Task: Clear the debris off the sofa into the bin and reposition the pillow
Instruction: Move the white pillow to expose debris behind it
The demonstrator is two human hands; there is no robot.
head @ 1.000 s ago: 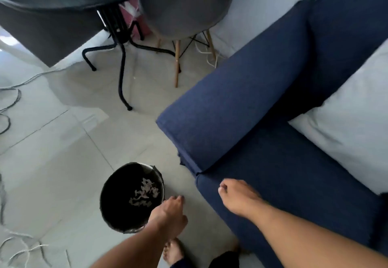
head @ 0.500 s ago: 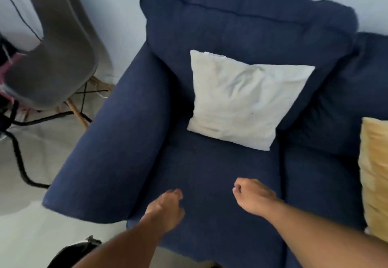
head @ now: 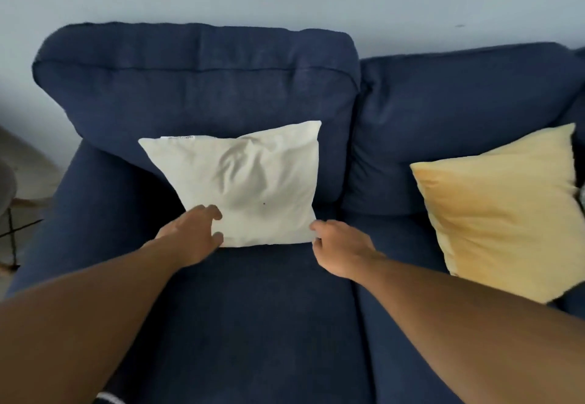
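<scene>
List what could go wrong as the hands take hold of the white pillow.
1. The left hand and right hand meet only the bottom corners of the white pillow, so the grip looks shallow and the soft corners may slip.
2. The pillow leans on the back cushion; lifted from below, its top may flop forward.
3. Swung right, it could knock the yellow pillow.

Soft, even daylight, dim-cool cast; no glare. Faint shadows in creases of white pillow point(head: 243, 182). Slight motion blur overall, fabric detail smeared. Wide-angle bowing at frame edges, forearms stretched
</scene>
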